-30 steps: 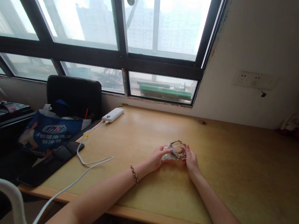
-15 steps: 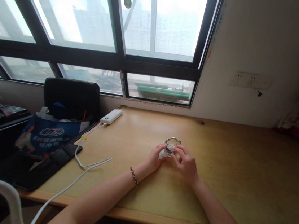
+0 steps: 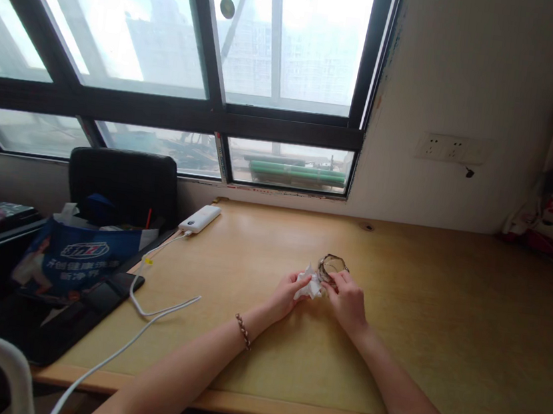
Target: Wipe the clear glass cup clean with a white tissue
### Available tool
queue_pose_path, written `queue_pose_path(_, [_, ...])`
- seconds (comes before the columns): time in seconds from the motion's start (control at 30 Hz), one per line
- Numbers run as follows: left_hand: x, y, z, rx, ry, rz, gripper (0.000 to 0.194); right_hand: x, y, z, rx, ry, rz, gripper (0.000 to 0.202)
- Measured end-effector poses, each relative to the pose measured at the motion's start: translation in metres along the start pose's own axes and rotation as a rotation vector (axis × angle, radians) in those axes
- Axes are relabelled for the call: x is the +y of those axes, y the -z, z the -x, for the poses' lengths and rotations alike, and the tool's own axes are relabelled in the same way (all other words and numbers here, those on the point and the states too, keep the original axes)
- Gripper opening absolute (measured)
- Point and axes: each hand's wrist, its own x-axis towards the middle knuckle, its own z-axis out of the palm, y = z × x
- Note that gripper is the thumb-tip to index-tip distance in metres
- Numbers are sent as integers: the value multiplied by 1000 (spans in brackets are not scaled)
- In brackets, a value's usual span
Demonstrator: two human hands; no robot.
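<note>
A crumpled white tissue [image 3: 310, 286] is pinched between the thumb and fingers of my left hand [image 3: 289, 294], which wears a braided bracelet [image 3: 243, 331]. Just to its right, my right hand [image 3: 348, 303] grips a small brown-tinted glass dish [image 3: 334, 266] by its near edge. The dish has a faceted rim and is tilted, its opening partly towards me. The tissue lies close beside the dish; whether they touch I cannot tell. My right fingers hide the lower part of the dish. Both hands are low over the wooden table [image 3: 422, 332].
A white power bank [image 3: 200, 218] with a white cable [image 3: 137, 336] lies along the table's left edge. Left of the table are a black chair [image 3: 123, 178] and a blue bag [image 3: 83, 260]. A window and a wall socket [image 3: 446, 147] are behind.
The tissue has come out of the glass dish and stays in my left hand. My right hand has moved the dish slightly right, away from the left hand. The view has shifted a little.
</note>
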Motion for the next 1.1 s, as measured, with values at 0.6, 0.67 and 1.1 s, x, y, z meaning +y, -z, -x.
queue_pose_path(0.6, [-6, 9, -9, -9, 59, -27, 33, 257, 41, -30, 91, -270, 365, 25])
queue_pose_path(0.67, [-5, 8, -9, 3, 67, -23, 34, 268, 41, -31, 82, -264, 348, 25])
queue_pose_path(1.1, [-2, 6, -9, 14, 114, -10, 36, 290, 42, -33, 123, -285, 263, 30])
